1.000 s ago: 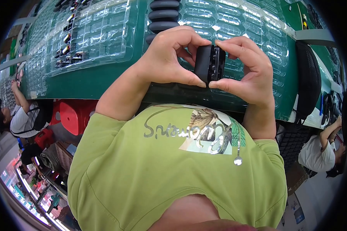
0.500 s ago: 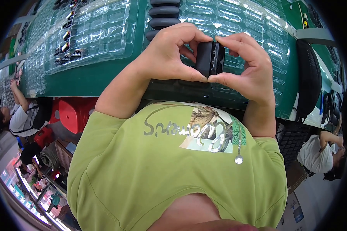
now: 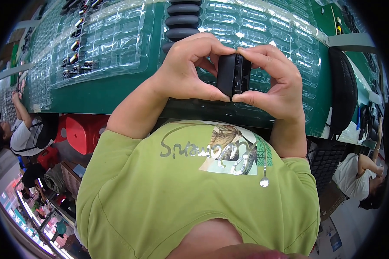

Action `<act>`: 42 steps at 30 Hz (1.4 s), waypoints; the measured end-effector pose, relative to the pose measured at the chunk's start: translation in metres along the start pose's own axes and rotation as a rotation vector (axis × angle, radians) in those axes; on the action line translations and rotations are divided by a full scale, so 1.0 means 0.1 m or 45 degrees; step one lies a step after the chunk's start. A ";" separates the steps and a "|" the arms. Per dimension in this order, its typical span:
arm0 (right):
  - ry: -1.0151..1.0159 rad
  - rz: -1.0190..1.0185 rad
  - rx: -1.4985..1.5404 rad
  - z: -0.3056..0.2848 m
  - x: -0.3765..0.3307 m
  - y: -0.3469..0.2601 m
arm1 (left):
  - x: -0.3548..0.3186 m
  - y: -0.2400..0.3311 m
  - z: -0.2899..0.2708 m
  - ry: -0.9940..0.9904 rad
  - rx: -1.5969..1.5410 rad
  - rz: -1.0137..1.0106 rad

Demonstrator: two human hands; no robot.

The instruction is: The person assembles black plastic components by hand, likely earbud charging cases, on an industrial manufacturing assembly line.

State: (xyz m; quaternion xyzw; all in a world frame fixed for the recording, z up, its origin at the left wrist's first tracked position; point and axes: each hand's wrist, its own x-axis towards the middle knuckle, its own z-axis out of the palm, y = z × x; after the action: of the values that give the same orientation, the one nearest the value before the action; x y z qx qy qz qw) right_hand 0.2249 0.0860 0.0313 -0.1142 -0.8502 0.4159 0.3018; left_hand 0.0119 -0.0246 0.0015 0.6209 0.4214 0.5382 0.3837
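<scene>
A small black plastic case (image 3: 226,75) is held upright over the near part of the green table, between my two hands. It looks like two parts side by side, with a narrow gap and a slotted inner face (image 3: 237,77) showing on the right. My left hand (image 3: 190,67) pinches it from the left, thumb at the lower end and fingers at the upper end. From the right, my right hand (image 3: 281,80) grips it the same way, thumb tip close to the other thumb. Past my left hand lies a row of dark grey oval shells (image 3: 182,20).
Clear plastic trays (image 3: 285,32) with moulded pockets cover the table (image 3: 86,97). The left tray (image 3: 121,47) holds small dark parts. A black pouch (image 3: 343,90) lies at the right. Red stools (image 3: 82,134) stand at the left. People sit at both sides.
My hands and the case have come slightly closer to me, and the case is tilted a little differently. Both hands keep their grip. The whole view has shifted slightly.
</scene>
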 end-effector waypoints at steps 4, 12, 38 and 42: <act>-0.001 -0.070 -0.001 0.01 -0.01 0.03 | 0.00 0.00 0.01 -0.026 0.012 0.035; 0.059 -0.008 -0.006 0.02 0.02 -0.02 | 0.02 0.04 0.02 0.006 0.028 -0.024; 0.009 -0.004 -0.140 -0.05 -0.02 0.00 | -0.01 0.01 -0.02 -0.071 0.070 -0.117; 0.011 -0.083 -0.160 -0.05 -0.01 0.01 | 0.01 0.04 -0.02 -0.057 0.070 -0.066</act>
State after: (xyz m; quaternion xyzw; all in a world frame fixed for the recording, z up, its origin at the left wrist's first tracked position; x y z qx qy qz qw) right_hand 0.2284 0.0894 0.0324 -0.1071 -0.8767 0.3512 0.3109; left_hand 0.0103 -0.0247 0.0054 0.6319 0.4434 0.5024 0.3896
